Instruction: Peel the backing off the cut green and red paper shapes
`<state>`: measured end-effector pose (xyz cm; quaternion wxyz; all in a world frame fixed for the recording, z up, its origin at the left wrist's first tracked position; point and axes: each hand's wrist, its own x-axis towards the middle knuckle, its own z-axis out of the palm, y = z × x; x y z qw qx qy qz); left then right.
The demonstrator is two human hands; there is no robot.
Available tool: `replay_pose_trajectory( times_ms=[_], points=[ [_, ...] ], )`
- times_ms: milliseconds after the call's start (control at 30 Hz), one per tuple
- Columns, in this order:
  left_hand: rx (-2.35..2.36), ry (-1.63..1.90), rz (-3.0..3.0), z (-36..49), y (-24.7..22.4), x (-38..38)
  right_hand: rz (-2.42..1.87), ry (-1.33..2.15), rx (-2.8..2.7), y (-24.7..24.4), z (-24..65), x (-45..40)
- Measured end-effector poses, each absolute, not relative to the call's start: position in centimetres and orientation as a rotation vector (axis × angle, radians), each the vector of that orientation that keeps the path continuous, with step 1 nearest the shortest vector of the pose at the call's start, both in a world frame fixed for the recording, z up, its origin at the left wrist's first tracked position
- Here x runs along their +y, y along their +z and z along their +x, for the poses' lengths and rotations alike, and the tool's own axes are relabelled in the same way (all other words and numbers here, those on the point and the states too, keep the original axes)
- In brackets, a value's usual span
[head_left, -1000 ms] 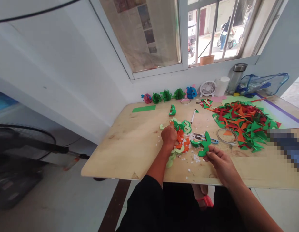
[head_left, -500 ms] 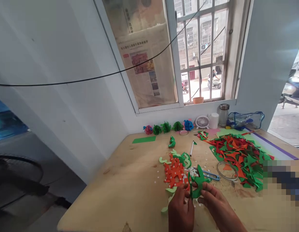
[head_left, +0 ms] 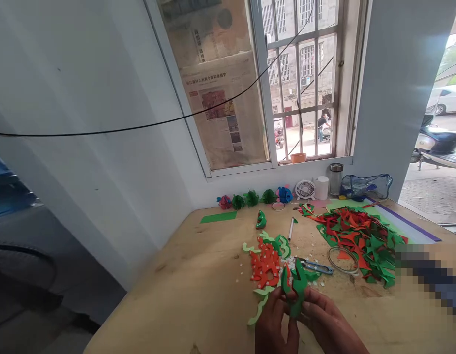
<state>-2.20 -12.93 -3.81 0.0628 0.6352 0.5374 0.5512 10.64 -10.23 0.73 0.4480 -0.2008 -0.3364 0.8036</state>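
The left hand [head_left: 274, 319] had left the orange cutouts [head_left: 263, 265] and joined the right hand [head_left: 325, 317], both pinching green paper [head_left: 299, 282] beside those cutouts: 2-handed work.

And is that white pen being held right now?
No, the white pen lies on the table, while the fingers hold green paper.

Covered, cropped, blurred
Cannot follow left hand [head_left: 275, 322] or right hand [head_left: 325, 317] below the frame, see the whole green paper cutout [head_left: 300, 281] behind fingers [head_left: 276, 298], read newspaper [head_left: 246, 88] fine print, or identify the pixelated object [head_left: 430, 280].
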Motion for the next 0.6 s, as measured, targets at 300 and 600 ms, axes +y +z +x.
replay_pose_trajectory(
  times_ms=[300,600],
  points=[
    [1.379,1.678,1.403,-2.6,-1.4,-13.3,-0.392,2.011,-0.676,1.3,9.5,-9.7],
    [0.827,1.390,0.512,-2.2,1.2,-12.8,-0.271,2.130,-0.541,0.5,10.0,-10.2]
  ],
)
